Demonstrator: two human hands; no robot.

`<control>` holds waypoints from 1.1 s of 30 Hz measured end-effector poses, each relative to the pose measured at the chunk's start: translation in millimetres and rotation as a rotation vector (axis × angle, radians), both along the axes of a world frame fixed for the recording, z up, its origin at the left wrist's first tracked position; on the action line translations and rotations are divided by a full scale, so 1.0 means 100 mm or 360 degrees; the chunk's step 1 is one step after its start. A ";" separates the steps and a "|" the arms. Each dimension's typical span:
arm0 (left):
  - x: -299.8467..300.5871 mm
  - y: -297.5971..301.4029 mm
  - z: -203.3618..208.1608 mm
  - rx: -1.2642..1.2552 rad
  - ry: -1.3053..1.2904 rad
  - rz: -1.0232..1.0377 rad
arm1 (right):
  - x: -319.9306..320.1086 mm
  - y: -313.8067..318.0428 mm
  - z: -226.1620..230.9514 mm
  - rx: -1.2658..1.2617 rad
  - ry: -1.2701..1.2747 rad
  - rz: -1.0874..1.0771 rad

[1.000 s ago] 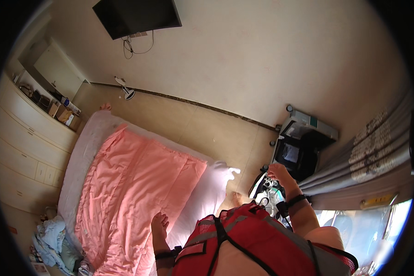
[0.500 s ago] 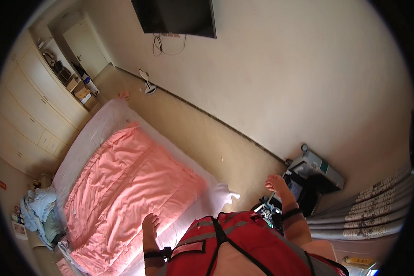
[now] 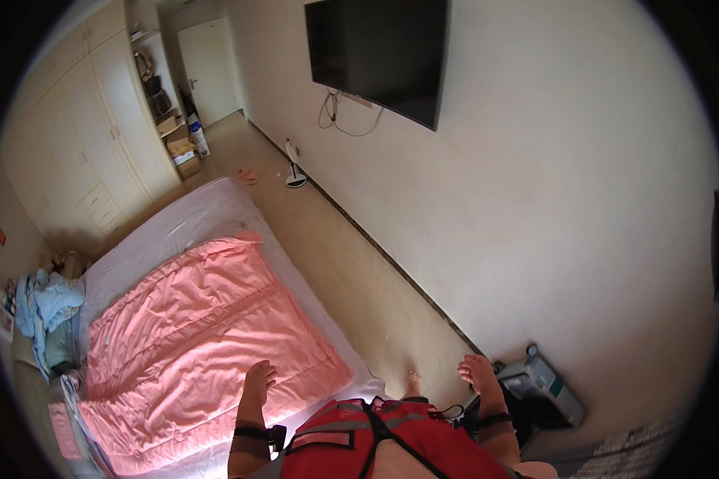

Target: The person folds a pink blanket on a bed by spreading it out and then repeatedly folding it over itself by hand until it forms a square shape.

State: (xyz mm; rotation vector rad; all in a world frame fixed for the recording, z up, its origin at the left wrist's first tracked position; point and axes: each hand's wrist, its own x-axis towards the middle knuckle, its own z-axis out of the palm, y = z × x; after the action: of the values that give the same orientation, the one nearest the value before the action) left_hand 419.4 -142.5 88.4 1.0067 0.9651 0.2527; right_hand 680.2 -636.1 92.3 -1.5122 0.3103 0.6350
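Observation:
My left hand (image 3: 258,382) hangs over the near right part of a pink quilt (image 3: 216,343), empty, its fingers loosely bent and apart. The quilt lies spread and wrinkled on a bed with a pale lilac sheet (image 3: 156,231). To the right, my right hand (image 3: 477,374) is held out above the floor, also empty with fingers loosely apart. It is nearest to a grey suitcase (image 3: 547,387) by the wall. Dark bands circle both of my forearms. Whether the left hand touches the quilt is hard to tell, but it appears above it.
A strip of tiled floor (image 3: 359,295) runs between bed and wall, with my bare foot (image 3: 413,383) on it. Farther off stand a white fan (image 3: 295,177), pink slippers (image 3: 248,176) and a wardrobe (image 3: 64,136). A television (image 3: 379,56) hangs on the wall. Blue bedding (image 3: 49,299) is heaped at left.
The view has turned and lifted, showing more of the television and less of the curtain. My right hand appears lower, its fingers less curled. My foot has come into sight. The quilt looks unchanged.

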 end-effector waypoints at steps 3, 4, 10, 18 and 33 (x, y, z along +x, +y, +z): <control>0.19 -0.05 -0.04 0.0030 -0.0005 0.0090 | 0.47 0.00 -0.13 0.0016 0.0012 0.0068; 0.24 -0.04 -0.08 0.0023 -0.0018 0.0159 | 0.69 0.05 -0.12 0.0048 0.0017 0.0109; 0.91 -0.51 -0.14 -0.0006 0.0029 0.0318 | 1.82 0.02 -0.06 -0.0106 0.0007 0.0245; 1.64 -1.14 -0.05 0.0016 0.0096 0.0419 | 3.08 0.16 0.20 -0.0303 0.0061 0.0600; 1.52 -1.42 -0.05 -0.0012 0.0219 0.1035 | 3.87 1.48 0.06 -0.0161 0.0022 0.1211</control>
State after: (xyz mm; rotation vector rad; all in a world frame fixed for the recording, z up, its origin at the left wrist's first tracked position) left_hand 571.1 -284.1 83.2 0.6823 1.4030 0.7242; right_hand 1067.4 -488.2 98.1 -1.7166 -0.2509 1.2383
